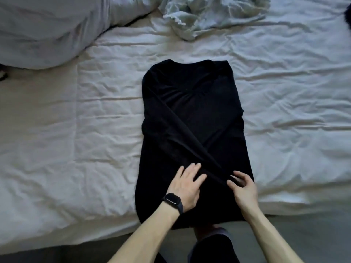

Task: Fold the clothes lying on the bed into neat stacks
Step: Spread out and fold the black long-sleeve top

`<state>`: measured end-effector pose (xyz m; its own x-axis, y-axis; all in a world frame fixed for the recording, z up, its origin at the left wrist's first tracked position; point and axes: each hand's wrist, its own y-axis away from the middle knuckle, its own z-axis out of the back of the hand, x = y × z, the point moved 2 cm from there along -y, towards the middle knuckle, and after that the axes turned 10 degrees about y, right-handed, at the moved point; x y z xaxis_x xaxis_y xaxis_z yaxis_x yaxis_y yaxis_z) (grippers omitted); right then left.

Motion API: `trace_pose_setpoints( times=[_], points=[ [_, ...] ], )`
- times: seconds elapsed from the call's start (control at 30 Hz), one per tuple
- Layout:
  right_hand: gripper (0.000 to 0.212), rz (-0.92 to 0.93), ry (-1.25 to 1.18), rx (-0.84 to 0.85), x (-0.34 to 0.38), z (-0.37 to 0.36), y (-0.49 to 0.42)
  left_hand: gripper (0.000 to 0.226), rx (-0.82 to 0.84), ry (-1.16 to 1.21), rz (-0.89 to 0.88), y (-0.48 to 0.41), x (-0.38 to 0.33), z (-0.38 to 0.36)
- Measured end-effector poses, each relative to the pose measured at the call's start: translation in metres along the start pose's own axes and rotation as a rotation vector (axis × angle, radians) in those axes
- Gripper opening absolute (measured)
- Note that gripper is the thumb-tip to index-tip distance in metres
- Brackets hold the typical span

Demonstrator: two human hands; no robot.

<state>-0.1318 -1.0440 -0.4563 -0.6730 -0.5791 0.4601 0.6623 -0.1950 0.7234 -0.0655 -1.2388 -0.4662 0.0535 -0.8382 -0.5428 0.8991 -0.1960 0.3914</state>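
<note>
A black long-sleeved top (191, 118) lies flat on the white bed sheet (91, 114), its sides folded in and one sleeve laid diagonally across the body toward the lower right. My left hand (187, 184), with a dark watch on the wrist, rests flat with spread fingers on the lower part of the top. Just to its right, my right hand (242, 186) pinches the cuff end of that diagonal sleeve between thumb and fingers. The hem of the top hangs slightly over the bed's near edge.
A crumpled pale garment (207, 14) lies at the back of the bed. A grey pillow or duvet (47, 29) fills the back left corner. A dark item (348, 18) peeks in at the right edge. My legs stand below the bed edge.
</note>
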Motion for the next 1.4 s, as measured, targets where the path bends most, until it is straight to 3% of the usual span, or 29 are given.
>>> trace_pose_setpoints(
  times=[0.13, 0.27, 0.43, 0.53, 0.7, 0.87, 1.07, 1.2, 1.3, 1.4],
  points=[
    [0.027, 0.014, 0.097, 0.013, -0.018, 0.006, -0.003, 0.076, 0.074, -0.169, 0.191, -0.004, 0.026, 0.005],
    [0.019, -0.002, 0.042, -0.025, -0.032, 0.024, 0.003, 0.076, 0.093, -0.22, 0.267, -0.001, 0.028, 0.008],
    [0.019, 0.063, 0.244, -0.022, -0.042, 0.038, 0.008, 0.072, 0.135, -0.196, 0.324, -0.002, 0.019, 0.015],
    [0.027, 0.131, 0.349, -0.042, -0.026, 0.038, 0.007, 0.069, 0.012, -0.088, 0.375, -0.005, 0.013, 0.026],
    [0.041, 0.416, 0.549, -0.109, 0.035, 0.011, 0.002, 0.067, -0.284, 0.158, 0.691, -0.007, 0.038, 0.056],
    [0.05, 0.628, 0.631, 0.05, 0.115, -0.045, -0.021, 0.07, -0.471, 0.368, 0.903, -0.01, 0.098, 0.083],
    [0.06, 0.717, 0.689, 0.155, 0.206, -0.119, -0.051, 0.059, -0.552, 0.519, 0.898, -0.042, 0.158, 0.108],
    [0.066, 0.584, 0.648, 0.234, 0.255, -0.162, -0.064, 0.037, -0.519, 0.604, 0.838, -0.054, 0.184, 0.114],
    [0.037, 0.498, 0.655, 0.259, 0.276, -0.173, -0.075, 0.026, -0.49, 0.612, 0.805, -0.051, 0.194, 0.118],
    [0.017, 0.426, 0.512, 0.126, 0.283, -0.153, -0.088, 0.015, -0.534, 0.75, 0.751, -0.041, 0.199, 0.113]
  ],
)
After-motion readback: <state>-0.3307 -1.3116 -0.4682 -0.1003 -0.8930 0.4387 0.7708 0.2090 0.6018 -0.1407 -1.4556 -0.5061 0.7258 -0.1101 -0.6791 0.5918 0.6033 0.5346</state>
